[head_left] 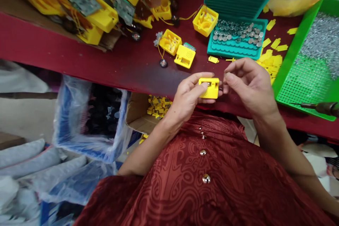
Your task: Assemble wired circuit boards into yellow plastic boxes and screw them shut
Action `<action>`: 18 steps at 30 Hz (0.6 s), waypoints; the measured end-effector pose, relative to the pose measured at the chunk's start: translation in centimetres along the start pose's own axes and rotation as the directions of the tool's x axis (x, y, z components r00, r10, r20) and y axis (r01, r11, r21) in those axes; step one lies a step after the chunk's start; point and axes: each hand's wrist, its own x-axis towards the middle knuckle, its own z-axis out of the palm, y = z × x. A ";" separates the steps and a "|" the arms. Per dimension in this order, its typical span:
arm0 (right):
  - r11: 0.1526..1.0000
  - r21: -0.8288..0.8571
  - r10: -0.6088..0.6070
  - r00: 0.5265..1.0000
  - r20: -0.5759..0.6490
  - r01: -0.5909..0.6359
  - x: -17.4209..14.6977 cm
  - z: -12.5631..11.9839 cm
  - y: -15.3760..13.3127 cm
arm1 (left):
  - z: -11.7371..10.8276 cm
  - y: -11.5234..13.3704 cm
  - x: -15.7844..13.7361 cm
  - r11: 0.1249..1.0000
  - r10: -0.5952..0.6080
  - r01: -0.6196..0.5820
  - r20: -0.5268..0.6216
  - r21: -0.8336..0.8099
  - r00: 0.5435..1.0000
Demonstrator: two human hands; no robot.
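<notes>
My left hand [185,95] is closed around a small yellow plastic casing [212,93], its thumb on an open slot where something metallic shows. Just to the right is my right hand [251,86], thumb and forefinger pinched together; whatever is between them is too small or hidden to tell. Beyond the hands, a teal ribbed tray [225,50] carries rows of silver button cells [238,33]. A yellow battery cover [213,59] lies in front of it. Two more yellow casings, one closed [184,56] and one open with wires [170,42], rest to the left.
At right stands a green perforated basket [293,81] of small metal screws, with a screwdriver [323,108] across its near edge. Loose yellow covers [270,64] lie beside it. Many wired yellow casings [106,14] pile up at upper left. A plastic-lined blue crate [60,120] stands below the table.
</notes>
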 end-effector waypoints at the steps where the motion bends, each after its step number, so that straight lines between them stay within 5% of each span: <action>1: 1.000 -0.009 -0.012 1.000 -0.016 0.012 -0.2 0.1 0.1 | 0.1 0.0 0.0 1.000 -0.003 0.003 -0.004 0.005 1.000; 10: 0.999 -0.026 -0.045 0.998 -0.047 0.043 -0.9 0.2 0.7 | 0.0 -0.5 0.0 0.997 0.055 -0.056 0.019 0.044 0.998; 18: 0.988 -0.151 -0.009 0.994 -0.112 -0.008 -1.5 0.3 0.6 | -0.2 -0.1 0.0 0.999 -0.023 0.022 0.011 0.042 1.000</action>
